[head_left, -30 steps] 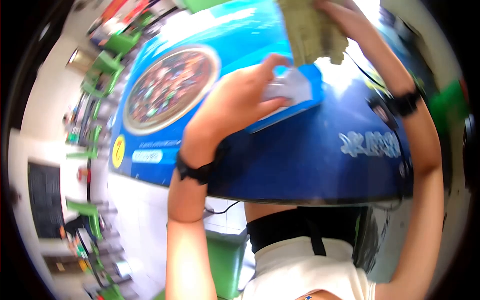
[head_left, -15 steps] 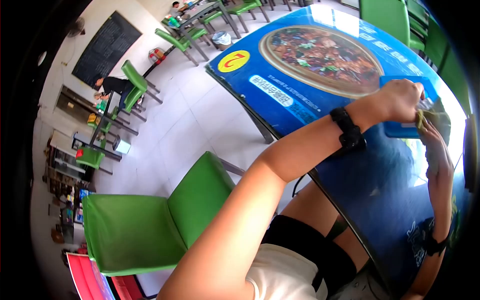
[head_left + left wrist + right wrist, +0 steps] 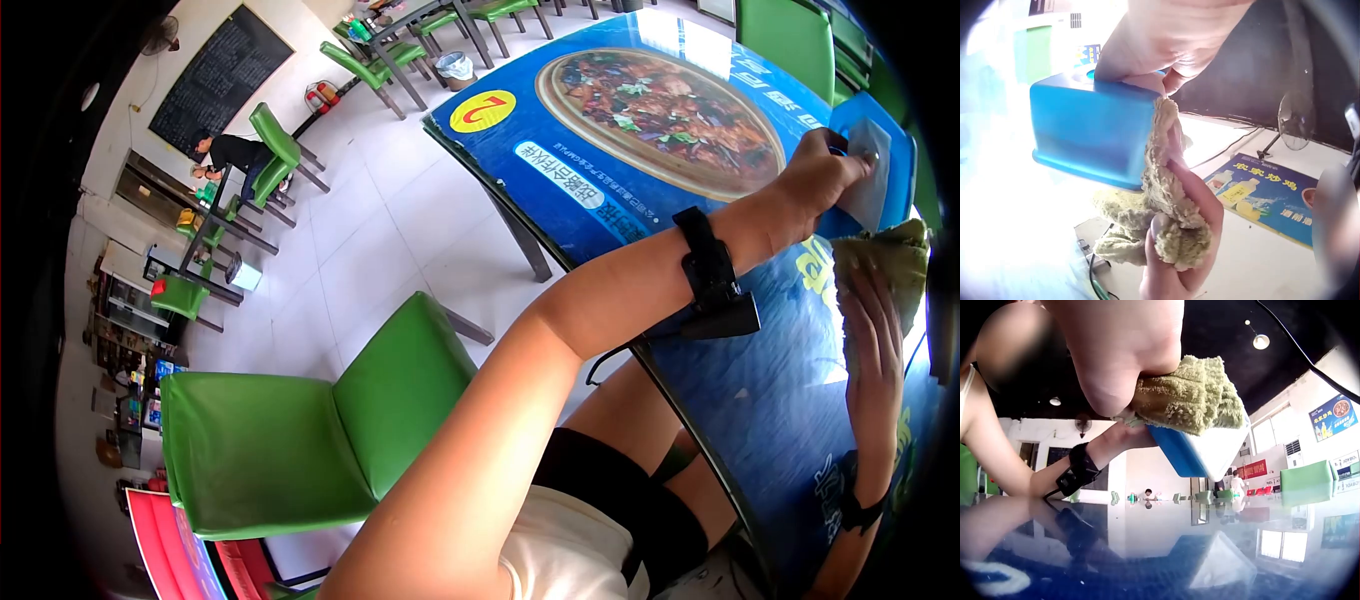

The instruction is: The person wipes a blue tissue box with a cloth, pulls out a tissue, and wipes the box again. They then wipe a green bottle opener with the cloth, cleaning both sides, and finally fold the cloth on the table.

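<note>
The left hand (image 3: 824,178) grips the blue box (image 3: 1091,131) at its top opening, probably holding it aloft to expose its sides to the folded cloth (image 3: 895,258), which the right hand (image 3: 872,330) pinches against one edge. The right wrist view shows the box clear of the tabletop (image 3: 1116,569); the left wrist view reveals the thumb-and-finger pinch, hidden in the head view.

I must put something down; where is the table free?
Bare: the tabletop from the yellow badge to the printed bowl, beyond the left forearm; also the dark stretch between that forearm and right hand. Crowded: around left hand, blue box and cloth.
</note>
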The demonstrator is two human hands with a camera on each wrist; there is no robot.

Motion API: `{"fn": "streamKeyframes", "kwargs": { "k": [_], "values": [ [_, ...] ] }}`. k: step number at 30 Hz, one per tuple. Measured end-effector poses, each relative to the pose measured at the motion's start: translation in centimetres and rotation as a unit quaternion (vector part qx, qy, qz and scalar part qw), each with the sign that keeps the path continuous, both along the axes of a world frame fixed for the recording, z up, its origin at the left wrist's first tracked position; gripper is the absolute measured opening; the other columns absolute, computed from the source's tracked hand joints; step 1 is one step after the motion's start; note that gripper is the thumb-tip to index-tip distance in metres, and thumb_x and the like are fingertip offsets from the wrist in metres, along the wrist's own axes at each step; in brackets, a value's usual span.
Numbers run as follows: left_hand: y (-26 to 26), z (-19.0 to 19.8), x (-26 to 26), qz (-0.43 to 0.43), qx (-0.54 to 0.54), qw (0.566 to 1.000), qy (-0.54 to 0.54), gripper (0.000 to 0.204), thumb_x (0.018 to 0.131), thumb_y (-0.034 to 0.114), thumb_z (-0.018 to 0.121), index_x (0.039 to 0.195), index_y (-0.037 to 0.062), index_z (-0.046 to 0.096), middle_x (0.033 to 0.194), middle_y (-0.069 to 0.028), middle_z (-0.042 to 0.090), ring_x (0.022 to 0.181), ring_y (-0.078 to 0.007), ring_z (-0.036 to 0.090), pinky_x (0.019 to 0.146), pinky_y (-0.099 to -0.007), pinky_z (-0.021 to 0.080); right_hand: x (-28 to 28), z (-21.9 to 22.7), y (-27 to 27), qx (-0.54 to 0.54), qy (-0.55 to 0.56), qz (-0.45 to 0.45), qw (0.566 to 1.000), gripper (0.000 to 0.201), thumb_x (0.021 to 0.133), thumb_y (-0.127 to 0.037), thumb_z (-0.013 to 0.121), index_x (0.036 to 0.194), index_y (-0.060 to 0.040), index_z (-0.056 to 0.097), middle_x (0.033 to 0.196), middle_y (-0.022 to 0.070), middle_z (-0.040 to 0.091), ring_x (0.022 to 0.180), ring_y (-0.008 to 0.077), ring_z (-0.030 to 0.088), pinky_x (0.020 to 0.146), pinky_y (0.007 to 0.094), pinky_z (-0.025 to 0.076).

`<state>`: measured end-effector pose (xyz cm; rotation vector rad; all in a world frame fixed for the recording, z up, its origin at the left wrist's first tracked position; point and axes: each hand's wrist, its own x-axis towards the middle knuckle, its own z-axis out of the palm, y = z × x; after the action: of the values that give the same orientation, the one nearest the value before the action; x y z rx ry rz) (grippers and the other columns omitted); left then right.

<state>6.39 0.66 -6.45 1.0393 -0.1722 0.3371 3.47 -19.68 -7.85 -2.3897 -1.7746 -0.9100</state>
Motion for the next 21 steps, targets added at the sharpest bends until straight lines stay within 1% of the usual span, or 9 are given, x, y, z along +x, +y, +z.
{"fn": "streamKeyframes", "kwargs": {
  "k": [2,7,10,13,16,17,18,20,21],
  "values": [
    [0.1,0.8,-1.1,-0.025,-0.056,0.998,0.001,0.034,0.081,0.014,0.058,0.105,-0.0081,0.049,0.100,-0.0173,0.057,0.090,-0.0228,0.057,0.078,-0.0339,0.047,-0.3,0.3,0.2,-0.003,-0.010,-0.014,1.000,0.042,0.075,0.007,0.056,0.114,-0.0079,0.052,0.126,0.0088,0.048,0.122,0.0266,0.041,0.100,0.0423,0.035],
    [0.3,0.1,-0.7,-0.133,-0.114,0.984,-0.044,0.035,0.090,0.029,0.039,0.106,0.0007,0.051,0.099,-0.0116,0.058,0.090,-0.0234,0.057,0.082,-0.0376,0.046,-0.9,-0.1,0.5,-0.021,-0.062,-0.036,0.997,0.036,0.077,-0.001,0.058,0.112,-0.0090,0.056,0.123,0.0072,0.051,0.120,0.0254,0.043,0.100,0.0429,0.035],
    [0.2,0.2,-0.6,-0.194,-0.201,0.960,0.000,0.034,0.091,0.030,0.035,0.104,0.0030,0.052,0.098,-0.0109,0.059,0.090,-0.0233,0.057,0.082,-0.0379,0.046,-0.4,-0.4,0.0,-0.026,-0.058,-0.045,0.997,0.045,0.076,0.007,0.056,0.117,-0.0113,0.052,0.130,0.0024,0.046,0.125,0.0211,0.038,0.100,0.0431,0.036],
    [0.1,0.1,-0.4,-0.221,-0.210,0.951,-0.057,0.033,0.092,0.030,0.034,0.103,0.0045,0.052,0.096,-0.0096,0.059,0.089,-0.0226,0.057,0.082,-0.0379,0.046,-0.9,0.5,0.3,-0.017,-0.030,-0.020,0.999,0.040,0.077,0.005,0.056,0.114,-0.0099,0.055,0.126,0.0043,0.050,0.122,0.0224,0.042,0.100,0.0413,0.037],
    [0.7,-0.9,0.5,-0.152,-0.160,0.972,-0.084,0.033,0.092,0.035,0.038,0.095,0.0071,0.056,0.086,-0.0057,0.061,0.077,-0.0161,0.060,0.072,-0.0310,0.050,-0.9,0.6,0.6,0.022,-0.033,0.000,0.999,0.035,0.077,0.002,0.056,0.110,-0.0078,0.058,0.120,0.0067,0.054,0.116,0.0243,0.048,0.096,0.0390,0.040],
    [1.5,-1.8,0.7,-0.106,-0.059,0.983,-0.136,0.032,0.091,0.035,0.041,0.094,0.0063,0.055,0.085,-0.0059,0.061,0.076,-0.0151,0.060,0.070,-0.0283,0.050,-1.1,0.9,0.7,0.044,-0.016,0.014,0.999,0.030,0.077,-0.001,0.057,0.106,-0.0072,0.059,0.117,0.0071,0.056,0.113,0.0242,0.050,0.094,0.0378,0.041],
    [2.5,-2.2,1.1,-0.093,-0.051,0.989,-0.099,0.033,0.090,0.035,0.042,0.091,0.0053,0.055,0.082,-0.0060,0.061,0.074,-0.0142,0.059,0.068,-0.0278,0.049,-1.0,1.4,1.0,0.067,-0.004,0.022,0.998,0.026,0.076,-0.004,0.058,0.102,-0.0065,0.060,0.114,0.0075,0.058,0.109,0.0241,0.053,0.091,0.0366,0.043],
    [3.9,-0.4,0.6,-0.115,-0.120,0.986,-0.015,0.059,0.089,0.045,0.041,0.126,-0.0008,0.040,0.121,-0.0161,0.051,0.110,-0.0298,0.050,0.096,-0.0393,0.040,-0.3,1.3,0.8,0.083,0.027,0.015,0.996,0.031,0.075,0.001,0.056,0.105,-0.0058,0.058,0.108,0.0090,0.060,0.105,0.0260,0.055,0.086,0.0375,0.045],
    [4.0,0.3,0.0,-0.135,-0.146,0.980,0.010,0.053,0.091,0.041,0.037,0.123,-0.0020,0.043,0.119,-0.0155,0.052,0.110,-0.0268,0.051,0.096,-0.0369,0.040,0.0,1.0,0.5,0.089,0.072,-0.010,0.993,0.033,0.073,0.003,0.054,0.105,-0.0055,0.057,0.104,0.0108,0.060,0.100,0.0285,0.056,0.083,0.0383,0.046]
  ]
}}
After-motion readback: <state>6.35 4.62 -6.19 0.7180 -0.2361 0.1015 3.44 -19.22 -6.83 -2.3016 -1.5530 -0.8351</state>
